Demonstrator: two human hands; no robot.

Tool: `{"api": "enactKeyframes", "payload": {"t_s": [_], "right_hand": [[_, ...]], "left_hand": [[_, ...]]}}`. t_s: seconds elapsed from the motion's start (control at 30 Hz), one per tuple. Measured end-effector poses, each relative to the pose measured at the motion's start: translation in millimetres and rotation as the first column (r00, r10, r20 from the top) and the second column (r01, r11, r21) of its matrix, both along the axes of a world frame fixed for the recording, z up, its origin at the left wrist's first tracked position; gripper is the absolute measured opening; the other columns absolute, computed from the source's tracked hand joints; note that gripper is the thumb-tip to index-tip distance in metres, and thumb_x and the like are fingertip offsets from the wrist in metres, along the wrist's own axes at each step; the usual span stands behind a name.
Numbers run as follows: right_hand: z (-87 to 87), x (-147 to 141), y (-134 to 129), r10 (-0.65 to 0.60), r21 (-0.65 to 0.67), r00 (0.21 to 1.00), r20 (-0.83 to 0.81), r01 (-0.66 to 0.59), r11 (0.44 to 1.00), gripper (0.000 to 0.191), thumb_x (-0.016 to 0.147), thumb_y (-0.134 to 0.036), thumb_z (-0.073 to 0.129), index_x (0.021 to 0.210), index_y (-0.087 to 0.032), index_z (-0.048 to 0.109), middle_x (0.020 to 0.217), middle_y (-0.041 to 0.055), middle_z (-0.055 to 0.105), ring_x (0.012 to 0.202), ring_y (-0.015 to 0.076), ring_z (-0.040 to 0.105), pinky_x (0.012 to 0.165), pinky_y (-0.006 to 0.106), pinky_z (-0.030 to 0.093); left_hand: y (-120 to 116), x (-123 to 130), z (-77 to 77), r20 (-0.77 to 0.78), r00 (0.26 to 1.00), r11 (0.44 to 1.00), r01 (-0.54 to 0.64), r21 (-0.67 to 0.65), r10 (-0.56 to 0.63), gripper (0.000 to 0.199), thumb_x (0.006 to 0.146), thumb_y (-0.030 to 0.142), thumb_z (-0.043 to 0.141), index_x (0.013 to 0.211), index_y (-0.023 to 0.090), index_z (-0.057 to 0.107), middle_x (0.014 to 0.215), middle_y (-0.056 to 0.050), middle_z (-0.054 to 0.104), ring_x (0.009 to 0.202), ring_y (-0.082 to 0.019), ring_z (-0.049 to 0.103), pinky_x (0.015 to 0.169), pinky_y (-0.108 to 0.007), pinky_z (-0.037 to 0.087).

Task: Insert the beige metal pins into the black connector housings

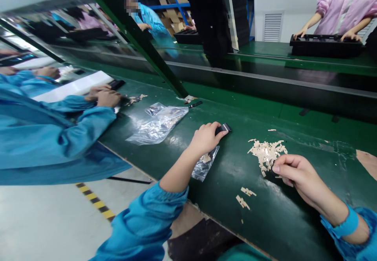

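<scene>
My left hand (205,138) is closed round a small black ribbed block (224,128) with a light strip across its end, resting at the green bench top. Beneath that wrist lies a clear plastic bag (203,166) with beige bits inside. My right hand (299,170) is pinched at the lower right edge of a pile of small beige flat pieces (265,151). A tiny dark thing shows at its fingertips, too small to name. Two small groups of the same beige pieces (243,202) lie apart, nearer the bench's front edge.
A larger clear bag (165,121) and a black strip (195,104) lie left of my hands. A co-worker in blue sleeves (88,115) works close on the left. A slanted green post (141,45) rises behind. Across the line, a person in pink holds a black tray (326,46).
</scene>
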State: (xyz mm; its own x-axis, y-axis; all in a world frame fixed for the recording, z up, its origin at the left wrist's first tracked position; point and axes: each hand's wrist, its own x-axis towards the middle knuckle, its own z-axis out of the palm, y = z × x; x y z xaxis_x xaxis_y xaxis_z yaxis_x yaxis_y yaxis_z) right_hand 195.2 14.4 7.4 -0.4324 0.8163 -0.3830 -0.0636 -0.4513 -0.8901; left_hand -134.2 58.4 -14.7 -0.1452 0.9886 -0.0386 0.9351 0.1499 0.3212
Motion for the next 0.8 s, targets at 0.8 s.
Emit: {"api": "enactKeyframes", "payload": {"t_s": [0.8], "right_hand": [[4.7, 1, 2, -0.008, 0.015, 1.000, 0.012, 0.008, 1.000, 0.020, 0.071, -0.035, 0.086, 0.070, -0.018, 0.077, 0.058, -0.0011, 0.056, 0.051, 0.0089, 0.032, 0.048, 0.026, 0.020]], "left_hand": [[-30, 10, 15.9, -0.010, 0.996, 0.996, 0.091, 0.019, -0.091, 0.045, 0.084, 0.023, 0.065, 0.128, 0.030, 0.073, 0.133, -0.006, 0.075, 0.124, -0.034, 0.065, 0.102, -0.044, 0.047]]}}
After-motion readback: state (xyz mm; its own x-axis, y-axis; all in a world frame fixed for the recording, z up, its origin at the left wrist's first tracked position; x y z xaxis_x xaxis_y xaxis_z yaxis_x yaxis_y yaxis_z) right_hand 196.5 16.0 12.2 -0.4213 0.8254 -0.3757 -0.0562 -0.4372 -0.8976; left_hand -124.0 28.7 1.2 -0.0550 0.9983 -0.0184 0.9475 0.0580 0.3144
